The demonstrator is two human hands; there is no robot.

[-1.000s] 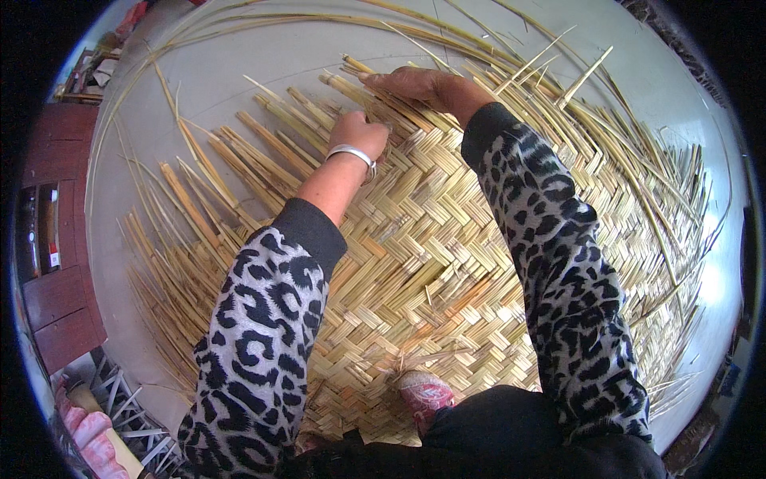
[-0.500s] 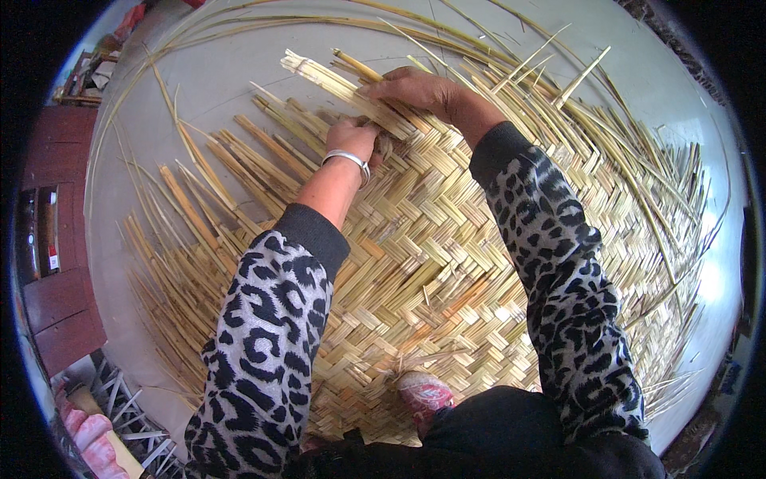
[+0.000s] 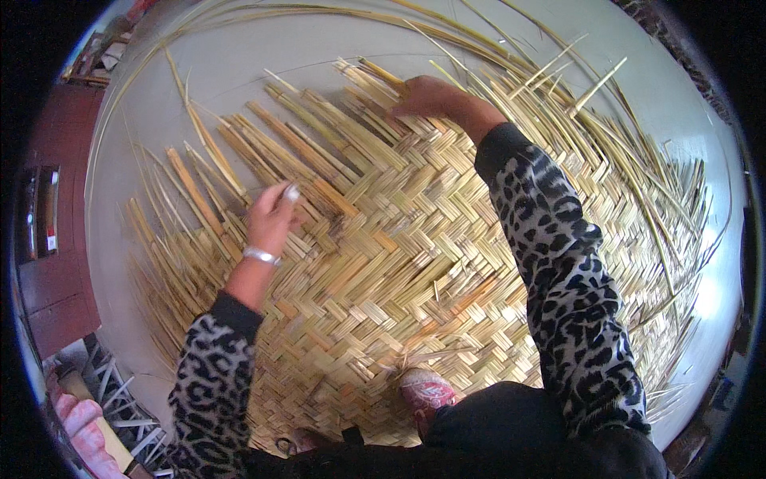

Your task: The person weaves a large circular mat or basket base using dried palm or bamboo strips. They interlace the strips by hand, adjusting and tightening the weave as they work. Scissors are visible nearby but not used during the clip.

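Note:
A large herringbone mat (image 3: 415, 239) of split bamboo or cane strips lies beneath me, with loose strip ends fanning out at its far and left edges. At the far edge, my right hand (image 3: 435, 97) bends over a small bundle of strips (image 3: 371, 82), its fingers closed on them; the fingertips are partly hidden. My left hand (image 3: 270, 222), slightly blurred, hovers above the left loose strips (image 3: 195, 203). Its thumb and fingers are apart, and nothing shows in them. Something white is at its thumb, and a silver bangle (image 3: 261, 255) circles the wrist.
Long thin strips (image 3: 319, 11) curve across the grey floor (image 3: 239, 52) beyond the mat. Dark red furniture (image 3: 68, 160) stands at the left, above a white rack (image 3: 120, 391) and pink cloth (image 3: 80, 419). My shoe (image 3: 427, 389) rests on the mat's near part.
My left hand has left the raised strips at the far edge and moved left and nearer. Those strips now lie down flat. My right hand has stayed almost in place.

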